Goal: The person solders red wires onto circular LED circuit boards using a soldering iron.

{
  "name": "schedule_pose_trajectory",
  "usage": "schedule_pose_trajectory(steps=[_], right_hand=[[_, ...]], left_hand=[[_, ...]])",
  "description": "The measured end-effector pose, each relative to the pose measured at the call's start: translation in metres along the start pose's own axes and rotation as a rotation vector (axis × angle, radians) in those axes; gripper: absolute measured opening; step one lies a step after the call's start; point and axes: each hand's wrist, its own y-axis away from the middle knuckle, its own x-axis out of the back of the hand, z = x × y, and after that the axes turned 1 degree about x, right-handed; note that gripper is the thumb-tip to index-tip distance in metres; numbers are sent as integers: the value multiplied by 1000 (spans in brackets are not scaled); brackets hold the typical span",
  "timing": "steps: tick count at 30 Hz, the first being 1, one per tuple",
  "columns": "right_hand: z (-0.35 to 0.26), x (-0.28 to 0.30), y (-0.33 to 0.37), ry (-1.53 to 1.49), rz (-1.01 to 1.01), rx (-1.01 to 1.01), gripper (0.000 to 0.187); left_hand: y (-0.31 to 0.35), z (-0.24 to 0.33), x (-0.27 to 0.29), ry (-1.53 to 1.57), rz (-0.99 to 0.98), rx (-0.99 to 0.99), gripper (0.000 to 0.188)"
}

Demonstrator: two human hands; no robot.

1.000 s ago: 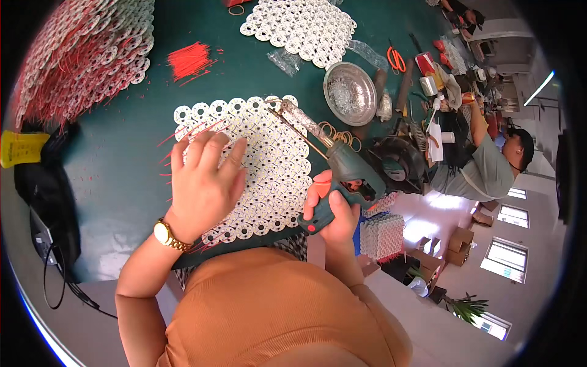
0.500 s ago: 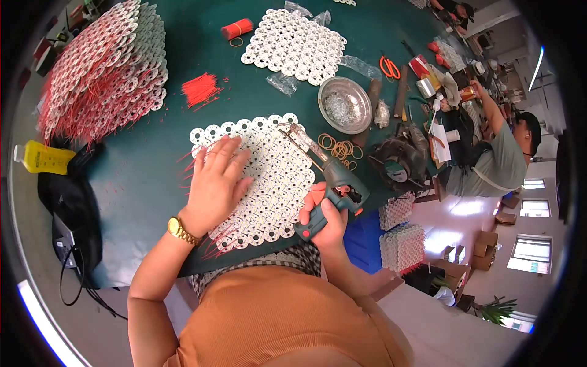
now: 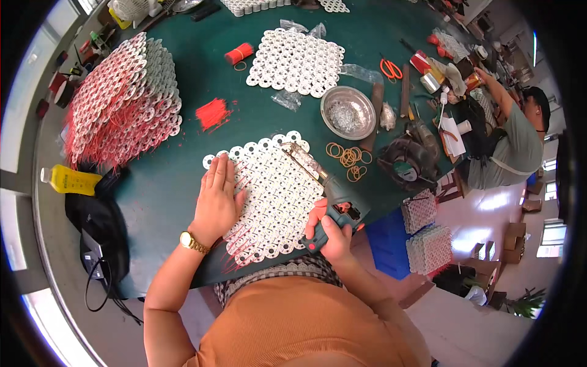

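Note:
A panel of joined white round circuit boards (image 3: 278, 202) lies flat on the green table in front of me. Short red wires stick out along its left side. My left hand (image 3: 219, 199), fingers stretched out flat, rests on that left edge. My right hand (image 3: 333, 231) is wrapped round the handle of a dark green pistol-grip power tool (image 3: 343, 199). Its slim metal front end (image 3: 301, 160) reaches over the panel's upper right part. Whether the tip touches the boards I cannot tell.
A tall stack of wired panels (image 3: 125, 101) stands at left, near a yellow bottle (image 3: 72, 181). Loose red wires (image 3: 212, 114), another white panel (image 3: 296, 61), a metal bowl (image 3: 347, 113), rubber bands (image 3: 350, 157) and orange-handled scissors (image 3: 390, 69) lie beyond. A co-worker (image 3: 510, 134) sits at right.
The whole view has shifted, so the table sits lower and further right. My left hand's fingers have drawn together and lie nearer the panel's left edge. The tool stays in my right hand.

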Motion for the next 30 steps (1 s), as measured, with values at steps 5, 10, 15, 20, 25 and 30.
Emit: schedule_pose_trajectory(steps=[5, 10, 15, 20, 25, 30], right_hand=[[6, -10, 11, -3, -20, 15, 33], [13, -13, 18, -28, 16, 31, 32], [14, -26, 22, -182, 102, 8, 32], [22, -30, 27, -181, 97, 9, 32], [23, -27, 23, -123, 57, 68, 34], [26, -23, 20, -120, 10, 94, 34]], left_hand=[[10, -12, 17, -64, 38, -78, 53], [-40, -43, 41, 91, 144, 37, 14], [-113, -93, 6, -206, 372, 30, 16], [-130, -100, -7, -348, 296, 2, 11], [-133, -99, -10, -166, 382, 92, 10], [-131, -103, -10, -46, 391, 163, 11]])
